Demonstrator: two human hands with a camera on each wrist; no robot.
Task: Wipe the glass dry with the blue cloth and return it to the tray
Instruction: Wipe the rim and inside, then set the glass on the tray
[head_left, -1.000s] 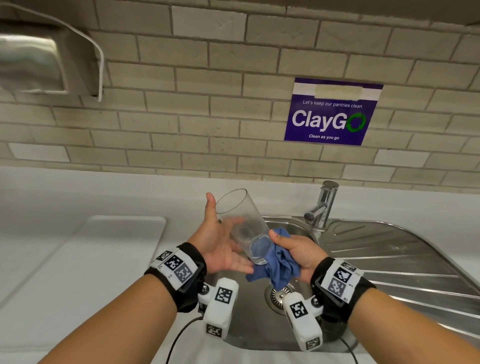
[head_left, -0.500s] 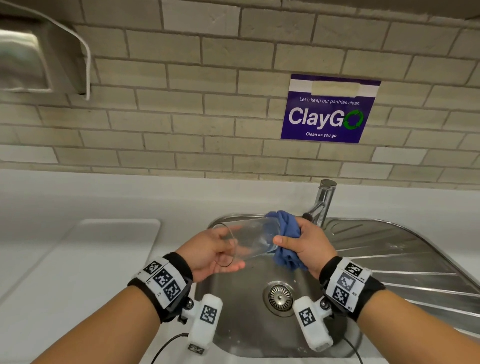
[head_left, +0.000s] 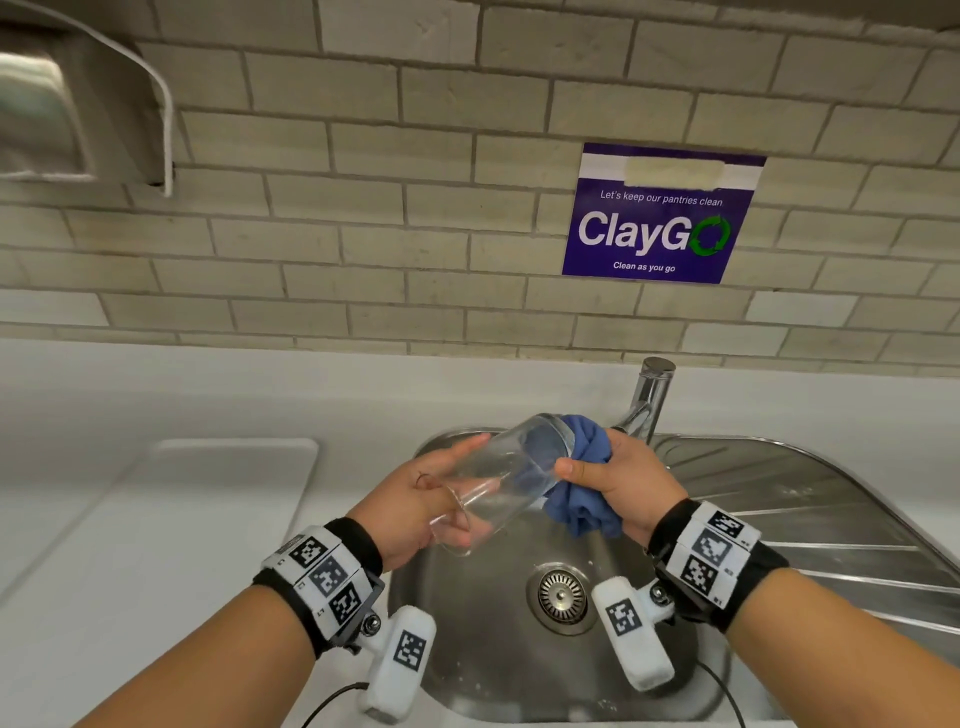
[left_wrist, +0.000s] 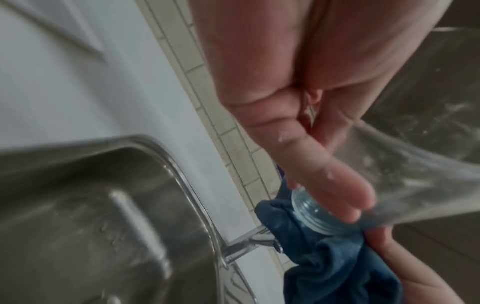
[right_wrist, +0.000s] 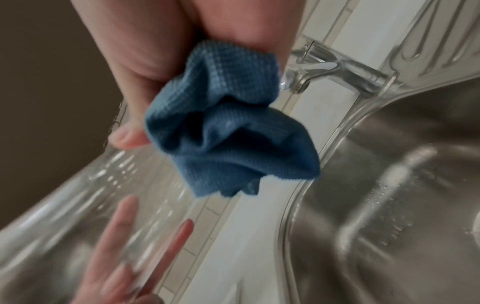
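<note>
Over the sink, my left hand (head_left: 415, 504) holds a clear glass (head_left: 498, 483) tilted, its mouth toward me and its base up toward the tap. The fingers (left_wrist: 324, 174) lie along the glass wall (left_wrist: 415, 174), with the thumb at the rim. My right hand (head_left: 623, 480) grips a bunched blue cloth (head_left: 587, 499) and presses it against the glass's base. In the right wrist view the cloth (right_wrist: 228, 127) hangs from the fist beside the glass (right_wrist: 103, 195). A flat white tray (head_left: 208, 493) lies on the counter to the left.
The steel sink (head_left: 467, 649) with its drain lies under both hands. The tap (head_left: 649, 400) stands just behind the right hand. A ribbed draining board (head_left: 810, 514) runs off to the right. A tiled wall with a purple sign (head_left: 660, 213) rises behind the counter.
The glass has tipped from mouth-up to lying slanted, base toward the tap. The right hand carried the cloth from under the glass up and back to its base.
</note>
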